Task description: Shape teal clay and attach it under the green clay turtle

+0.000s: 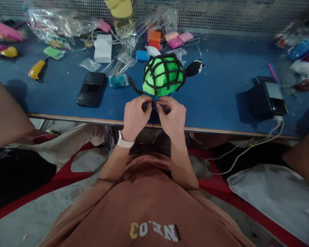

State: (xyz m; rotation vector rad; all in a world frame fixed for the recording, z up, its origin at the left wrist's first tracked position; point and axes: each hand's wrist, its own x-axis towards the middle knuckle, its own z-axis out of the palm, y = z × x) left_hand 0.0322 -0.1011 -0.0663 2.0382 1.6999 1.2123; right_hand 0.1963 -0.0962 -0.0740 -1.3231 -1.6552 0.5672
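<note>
A model turtle stands on the blue table, with a bright green domed shell (pixel 162 76) crossed by black strips. Its black head (pixel 194 68) points right, and a curved black tail (pixel 134 85) sticks out at the left. My left hand (pixel 137 113) and my right hand (pixel 172 113) meet just in front of the shell's near edge. Thumb and forefinger are pinched together on each hand. A small bluish bit shows between the fingertips, but I cannot tell whether it is a held piece or the table.
Left of the turtle lie a black phone (pixel 91 89), a teal clay packet (pixel 118 81) and a yellow cutter (pixel 37 69). Behind are metal rods, a white adapter (pixel 103 48), colored clay blocks (pixel 154 36) and a yellow-lidded bottle (pixel 121 17). A black device (pixel 269 97) with a cable stands right.
</note>
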